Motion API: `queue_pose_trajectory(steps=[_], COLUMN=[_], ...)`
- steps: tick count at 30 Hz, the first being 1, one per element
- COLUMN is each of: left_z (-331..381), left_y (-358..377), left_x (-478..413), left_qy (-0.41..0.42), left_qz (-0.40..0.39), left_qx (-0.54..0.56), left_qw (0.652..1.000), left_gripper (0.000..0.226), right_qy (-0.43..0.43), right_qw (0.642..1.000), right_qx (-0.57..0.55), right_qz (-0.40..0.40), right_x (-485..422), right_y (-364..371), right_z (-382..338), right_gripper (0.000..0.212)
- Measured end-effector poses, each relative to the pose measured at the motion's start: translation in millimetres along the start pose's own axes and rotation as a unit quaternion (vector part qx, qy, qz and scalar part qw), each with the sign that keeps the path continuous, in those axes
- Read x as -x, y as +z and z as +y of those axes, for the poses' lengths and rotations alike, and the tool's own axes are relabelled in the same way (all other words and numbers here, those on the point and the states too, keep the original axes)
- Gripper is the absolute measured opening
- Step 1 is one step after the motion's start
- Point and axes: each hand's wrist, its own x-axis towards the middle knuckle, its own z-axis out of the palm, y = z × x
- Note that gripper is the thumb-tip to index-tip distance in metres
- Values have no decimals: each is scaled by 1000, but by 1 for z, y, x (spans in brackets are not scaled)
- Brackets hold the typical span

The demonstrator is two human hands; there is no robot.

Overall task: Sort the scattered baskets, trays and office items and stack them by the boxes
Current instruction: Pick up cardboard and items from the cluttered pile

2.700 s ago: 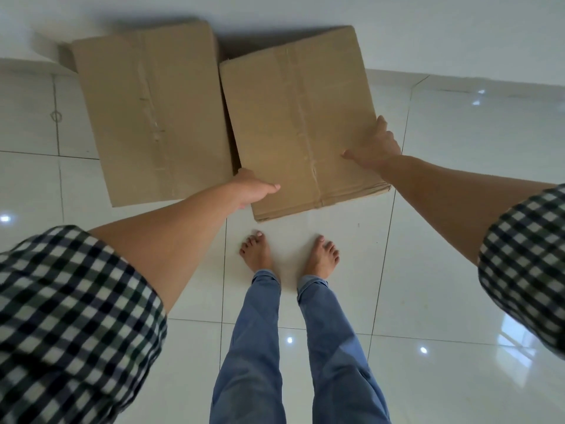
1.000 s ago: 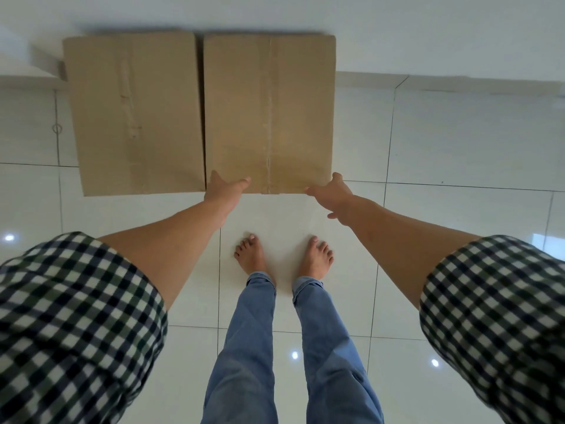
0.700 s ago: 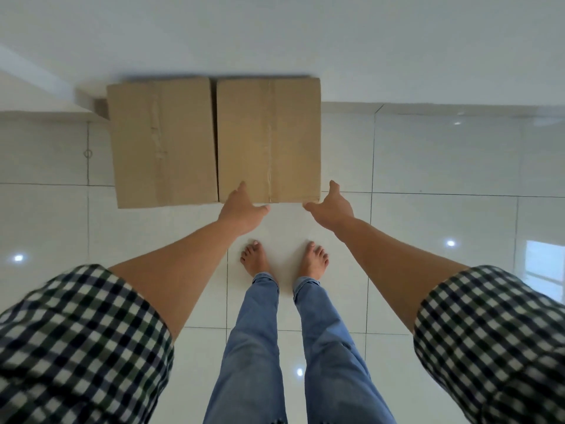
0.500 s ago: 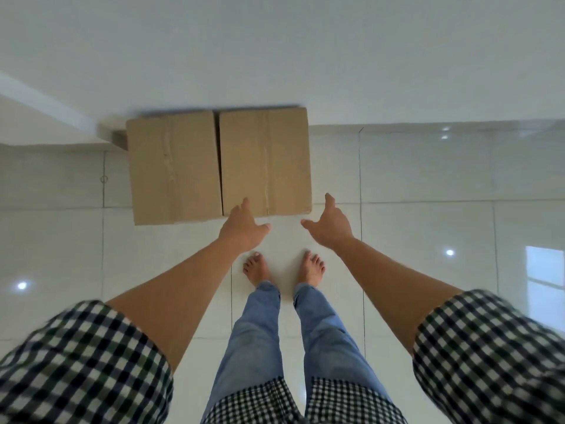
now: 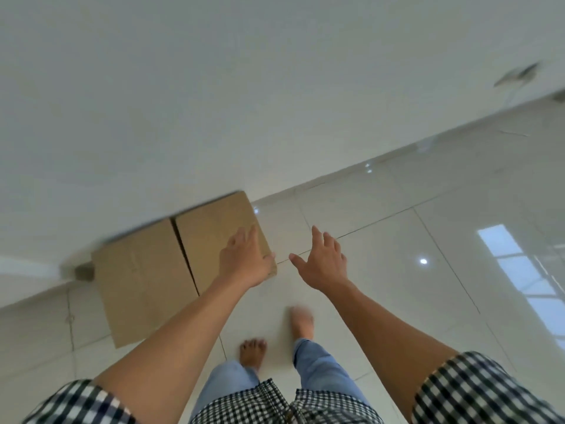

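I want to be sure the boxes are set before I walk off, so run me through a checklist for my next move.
1. Left box and right box side by side: ok, a thin gap between them.
2. Boxes back against the wall: ok, as far as the blur shows.
3. Left hand free: ok, fingers straight and holding nothing; whether it touches the right box, cannot tell.
4. Right hand free: ok, spread open over the floor.
5. Stacking room right of the boxes: ok, bare tile shows there.
6. Things to sort in sight: not ok, none show.
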Motion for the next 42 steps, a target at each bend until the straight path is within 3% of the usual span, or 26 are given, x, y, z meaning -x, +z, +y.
queue_pose_trajectory(steps=[3, 9, 16, 27, 35, 42], left_z=[22, 59, 143, 272, 289, 285], left_y=[-9, -5, 52, 224, 367, 436], left_x=[7, 44, 122, 358, 577, 703], left_qy=[81, 205, 359, 608, 727, 786], left_qz=[27, -3, -38, -88, -138, -158], left_qx=[-62, -131, -210, -331, -363, -391], left_qw=[994, 970, 908, 716, 566, 452], left_gripper=[80, 81, 79, 80, 78, 78], right_qy=[46, 176, 323, 531, 667, 728], right_qw=[998, 973, 908, 734, 586, 466], right_qx=[1, -70, -177, -297, -324, -364], right_qz=[52, 131, 198, 302, 326, 346], right_x=[24, 104, 212, 456, 661, 769], right_y=[-9, -1, 13, 92, 192, 251], right_z=[8, 42, 121, 289, 377, 407], right_gripper=[89, 89, 89, 91, 91, 91])
